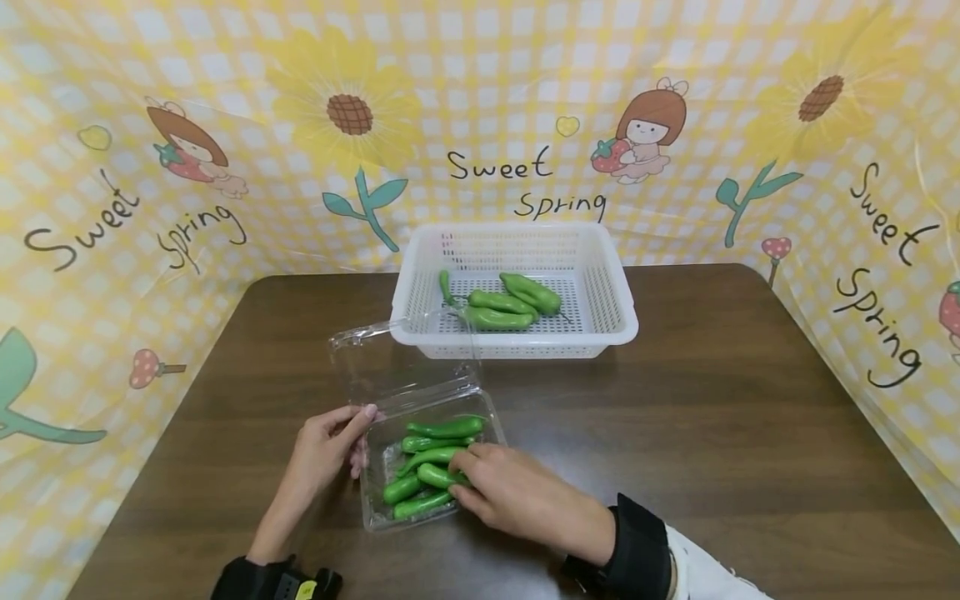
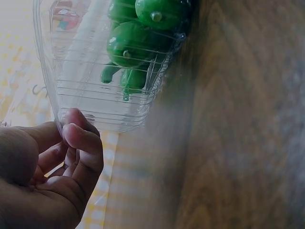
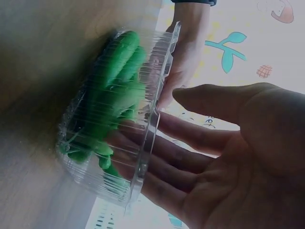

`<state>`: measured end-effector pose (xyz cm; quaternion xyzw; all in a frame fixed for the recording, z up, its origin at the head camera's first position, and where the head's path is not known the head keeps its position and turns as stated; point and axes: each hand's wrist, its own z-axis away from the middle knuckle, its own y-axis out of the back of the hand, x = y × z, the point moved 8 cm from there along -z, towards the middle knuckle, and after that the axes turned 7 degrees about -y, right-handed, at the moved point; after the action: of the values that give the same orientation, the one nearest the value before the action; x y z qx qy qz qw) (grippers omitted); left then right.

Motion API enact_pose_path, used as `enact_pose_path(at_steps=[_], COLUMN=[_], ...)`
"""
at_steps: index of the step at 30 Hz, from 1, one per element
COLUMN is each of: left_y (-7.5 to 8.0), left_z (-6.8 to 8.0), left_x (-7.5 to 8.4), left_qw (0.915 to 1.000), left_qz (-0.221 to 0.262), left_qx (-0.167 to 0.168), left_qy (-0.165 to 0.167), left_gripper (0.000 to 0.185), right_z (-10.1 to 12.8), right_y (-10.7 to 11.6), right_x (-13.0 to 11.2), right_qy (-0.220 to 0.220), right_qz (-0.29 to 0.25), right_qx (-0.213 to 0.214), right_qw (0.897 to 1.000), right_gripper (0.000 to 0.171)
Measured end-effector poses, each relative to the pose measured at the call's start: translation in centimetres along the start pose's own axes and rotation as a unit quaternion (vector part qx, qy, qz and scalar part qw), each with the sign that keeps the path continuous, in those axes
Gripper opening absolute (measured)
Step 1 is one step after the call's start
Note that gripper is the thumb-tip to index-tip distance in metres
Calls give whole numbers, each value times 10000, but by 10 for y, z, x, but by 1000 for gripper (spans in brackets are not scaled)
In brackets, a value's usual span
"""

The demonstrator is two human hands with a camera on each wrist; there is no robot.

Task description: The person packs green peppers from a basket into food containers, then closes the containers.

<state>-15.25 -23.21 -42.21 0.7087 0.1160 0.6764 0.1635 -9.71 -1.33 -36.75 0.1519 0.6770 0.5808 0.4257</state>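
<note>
With my left hand (image 1: 324,446), I pinch the edge of the clear plastic box (image 1: 491,427), whose lid (image 1: 408,362) is raised. My right hand (image 1: 521,493), fingers extended and thumb apart, reaches to the long green peppers (image 1: 444,428) inside this box. Behind, the white basket (image 1: 517,340) contains other peppers (image 1: 498,319).

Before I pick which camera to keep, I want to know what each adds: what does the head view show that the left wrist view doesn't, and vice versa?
Only the head view shows the right hand, its fingers in the box, and the basket peppers.

Only the left wrist view shows, close up, the ribs on the box's side, with blunt pepper ends seen through them.

Both show the left hand pinching the box's edge, the box peppers, the table and the checked cloth.
</note>
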Motion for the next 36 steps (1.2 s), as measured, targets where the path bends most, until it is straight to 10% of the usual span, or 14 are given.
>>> enact_pose_path(at_steps=[13,29,36], left_y=[0,3,3], left_z=[-6,-5,-2], left_x=[1,0,-3], left_qw=[10000,9999,9998], left_qz=[1,-32,-100], left_qx=[47,-17,36], left_qy=[60,151,182], left_gripper=[39,37,36], right_z=[-3,1,-14], right_y=[23,146,180], right_x=[3,34,61], right_qy=[131,180,-483], right_qz=[-349,-818,-1171], right_qx=[274,2170,2051], right_qw=[9989,9726,9705], right_gripper=[16,10,16])
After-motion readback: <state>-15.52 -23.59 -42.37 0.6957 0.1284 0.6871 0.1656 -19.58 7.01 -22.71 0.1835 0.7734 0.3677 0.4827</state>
